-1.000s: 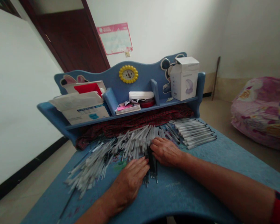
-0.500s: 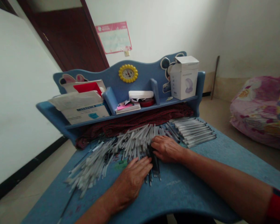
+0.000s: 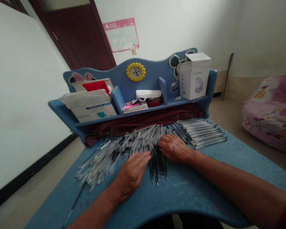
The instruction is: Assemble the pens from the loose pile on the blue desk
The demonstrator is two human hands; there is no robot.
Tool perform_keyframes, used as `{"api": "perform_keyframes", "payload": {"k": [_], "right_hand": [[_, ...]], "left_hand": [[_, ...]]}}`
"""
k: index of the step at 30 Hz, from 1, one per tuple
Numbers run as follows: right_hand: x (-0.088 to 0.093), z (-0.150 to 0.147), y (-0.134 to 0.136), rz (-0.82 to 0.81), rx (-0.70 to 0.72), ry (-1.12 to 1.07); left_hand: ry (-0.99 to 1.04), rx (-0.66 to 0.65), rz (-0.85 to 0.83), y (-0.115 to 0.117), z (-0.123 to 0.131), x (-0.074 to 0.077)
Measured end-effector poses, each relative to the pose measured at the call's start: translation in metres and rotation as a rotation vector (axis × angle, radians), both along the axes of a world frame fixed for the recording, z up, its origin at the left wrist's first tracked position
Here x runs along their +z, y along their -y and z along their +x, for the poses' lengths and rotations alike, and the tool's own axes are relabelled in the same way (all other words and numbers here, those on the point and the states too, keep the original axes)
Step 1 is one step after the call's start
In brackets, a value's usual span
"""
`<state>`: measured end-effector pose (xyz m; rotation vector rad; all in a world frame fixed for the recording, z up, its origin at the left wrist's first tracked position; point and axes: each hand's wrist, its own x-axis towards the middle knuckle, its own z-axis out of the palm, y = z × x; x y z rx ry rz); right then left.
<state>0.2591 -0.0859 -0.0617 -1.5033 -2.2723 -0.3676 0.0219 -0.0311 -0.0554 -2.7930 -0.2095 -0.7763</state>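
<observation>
A loose heap of pen refills [image 3: 143, 136], pale translucent tubes with dark ink, spreads over the blue desk [image 3: 181, 194]. In front of me a darker bunch of refills [image 3: 158, 165] points its metal tips towards me. My left hand [image 3: 132, 170] is just left of this bunch, fingers stretched out and together, holding nothing. On the other side, my right hand [image 3: 175, 149] rests with bent fingers against the bunch's upper part; its fingertips are partly hidden. Further right lie several pen-like sticks [image 3: 203, 133] in a neat row.
A blue shelf [image 3: 143, 111] crosses the desk's back, bearing a white box [image 3: 194, 78], a carton with papers [image 3: 92, 109] and small items. Red checked cloth [image 3: 152, 119] lies beneath it. A long thin rod [image 3: 73, 203] lies at the left edge. Pink floral bedding [image 3: 271, 111] is off to the right.
My left hand has drawn back to the left from the dark refills, uncovering more of them. My right hand stays beside the bunch. The camera view has shifted slightly.
</observation>
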Motion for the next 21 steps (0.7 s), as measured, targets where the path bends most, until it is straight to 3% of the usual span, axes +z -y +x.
{"api": "perform_keyframes", "payload": {"k": [4, 8, 14, 21], "right_hand": [[0.000, -0.005, 0.003, 0.014, 0.016, 0.011], [0.000, -0.013, 0.007, 0.028, 0.062, 0.033], [-0.002, -0.015, 0.008, 0.040, 0.036, 0.038], [0.001, -0.011, 0.008, -0.029, -0.050, 0.024]], "left_hand": [[0.145, 0.127, 0.010, -0.009, -0.005, 0.010], [0.119, 0.232, -0.054, -0.012, -0.008, 0.016], [-0.126, 0.400, -0.181, -0.012, -0.007, 0.022], [-0.410, 0.526, -0.277, -0.007, 0.004, 0.040]]}}
